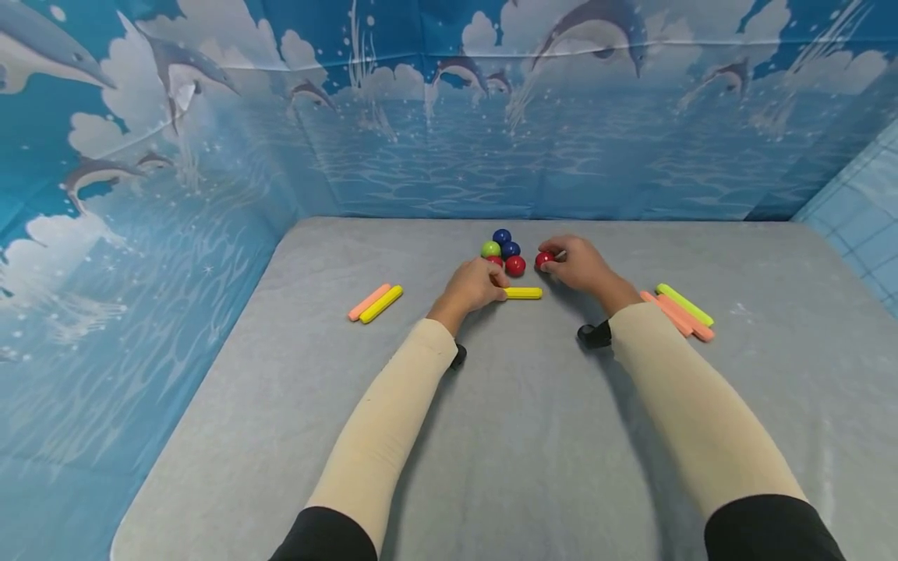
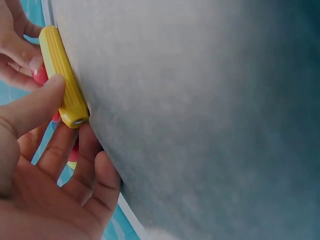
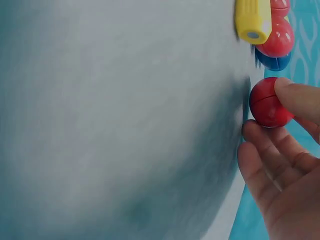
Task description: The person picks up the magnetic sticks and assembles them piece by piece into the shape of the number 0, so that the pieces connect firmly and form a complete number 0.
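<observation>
Between the thumb and fingers of my left hand (image 1: pixel 471 285) is one end of a ridged yellow stick (image 1: pixel 524 294). A small round metal-looking spot shows on the stick's near end in the left wrist view. To the right, my right hand (image 1: pixel 581 265) pinches a glossy red ball (image 3: pixel 267 104) with a seam round it, low over the table. Just beyond the stick sit a red ball (image 1: pixel 515 266), a green ball (image 1: pixel 490 248), two blue balls (image 1: pixel 501 236) and another red ball (image 1: pixel 494 260), partly hidden by my left fingers.
On the left of the grey table (image 1: pixel 505 436) lie an orange stick (image 1: pixel 369 301) and a yellow stick (image 1: pixel 381 305). Near my right forearm lie a yellow-green stick (image 1: pixel 685 304) and two orange sticks (image 1: pixel 689 320). A blue dolphin-print curtain (image 1: pixel 421 156) borders the back and left.
</observation>
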Demonstrator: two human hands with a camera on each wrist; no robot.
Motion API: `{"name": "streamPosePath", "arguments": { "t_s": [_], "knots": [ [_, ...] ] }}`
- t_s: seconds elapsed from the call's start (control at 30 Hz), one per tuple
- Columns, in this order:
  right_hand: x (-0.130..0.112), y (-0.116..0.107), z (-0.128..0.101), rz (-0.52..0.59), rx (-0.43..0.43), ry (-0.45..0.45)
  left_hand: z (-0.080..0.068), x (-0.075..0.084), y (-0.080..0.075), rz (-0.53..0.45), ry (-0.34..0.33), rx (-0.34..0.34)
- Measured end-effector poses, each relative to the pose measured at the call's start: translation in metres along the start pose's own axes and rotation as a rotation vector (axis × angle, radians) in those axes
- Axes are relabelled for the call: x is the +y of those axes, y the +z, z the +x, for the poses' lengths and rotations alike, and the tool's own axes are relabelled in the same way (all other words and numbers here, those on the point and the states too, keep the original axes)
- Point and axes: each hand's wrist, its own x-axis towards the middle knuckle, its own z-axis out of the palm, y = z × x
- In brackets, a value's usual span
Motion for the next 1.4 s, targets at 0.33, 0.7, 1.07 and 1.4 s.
{"name": "streamPosePath", "arguments": {
  "t_s": [0.33, 0.7, 1.07, 1.4],
  "knots": [
    [0.006, -0.015, -0.024, 0.034, -0.033, 0.093, 0.0, 0.002, 0.003, -0.046, -0.021, -0.016],
    [0.01, -0.012, -0.03, 0.024, -0.079, 0.048, 0.001, 0.002, 0.003, -0.031, -0.019, -0.007],
    [0.009, -0.011, -0.032, 0.024, -0.061, 0.003, -0.001, -0.001, 0.001, -0.04, -0.015, -0.009],
    [0.011, -0.008, -0.039, 0.026, -0.041, 0.01, -0.001, -0.001, 0.001, 0.024, 0.04, -0.041]
  ]
}}
